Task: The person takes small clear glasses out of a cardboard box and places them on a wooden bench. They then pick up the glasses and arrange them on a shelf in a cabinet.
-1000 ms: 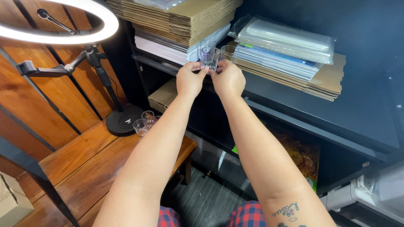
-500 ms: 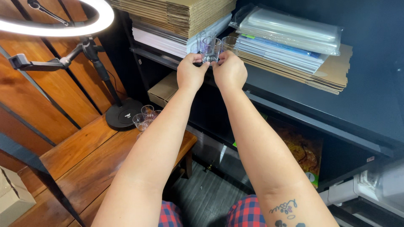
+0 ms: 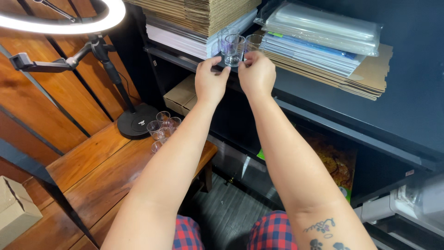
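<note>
Both arms reach up and forward to a dark shelf (image 3: 323,99). The left hand (image 3: 210,83) and the right hand (image 3: 256,74) meet at a small clear glass (image 3: 232,48) that stands upright at the shelf's front edge. The fingers of each hand are curled in and pinch the glass low down, at its base, the left from one side and the right from the other. The glass looks empty. Just behind it and beside it stand more clear glasses (image 3: 252,42) of the same kind, also upright, close together; how many cannot be told, since they overlap.

To the left of the glasses lies a stack of flattened cardboard (image 3: 203,14) on top of white sheets. To the right lies a pile of clear plastic sleeves (image 3: 323,28) over papers and brown card.

Lower down, on the wooden counter (image 3: 92,176), a cluster of small clear cups (image 3: 162,129) stands just beside the round black base of a ring light (image 3: 60,21). They seem empty as well. A brown cardboard box (image 3: 182,95) sits on the lower shelf behind them, and another box (image 3: 16,213) stands at the far left edge.
</note>
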